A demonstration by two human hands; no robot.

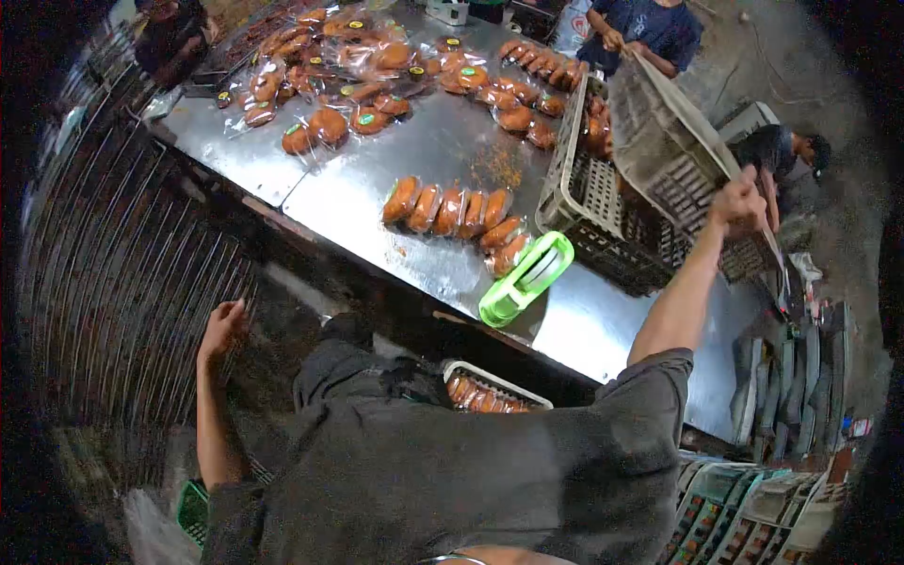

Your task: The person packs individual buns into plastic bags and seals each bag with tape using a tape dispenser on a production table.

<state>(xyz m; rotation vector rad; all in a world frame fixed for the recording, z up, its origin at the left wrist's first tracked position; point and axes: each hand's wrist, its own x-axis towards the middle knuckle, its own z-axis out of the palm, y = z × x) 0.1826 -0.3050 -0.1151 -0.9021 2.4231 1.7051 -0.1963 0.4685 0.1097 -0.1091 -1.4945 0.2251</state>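
My right hand point(739, 202) is closed on the edge of a grey plastic crate point(673, 141). That crate is tilted up on its side above the right part of the table. Beside it on the metal table stands another perforated crate point(565, 174), with some wrapped bread inside. Left of my body, my left hand point(224, 328) hangs in the air with loosely bent fingers and nothing visible in it. A bright green tape dispenser point(525, 280) lies near the table's front edge. Next to it is a curved row of wrapped brown bread point(450, 211).
More bagged bread point(367, 61) is piled across the far side of the metal table point(348, 207). A person in a dark blue shirt point(659, 33) has hands near the tilted crate's top. Stacked crates point(800, 386) stand at right; metal racks point(122, 311) at left.
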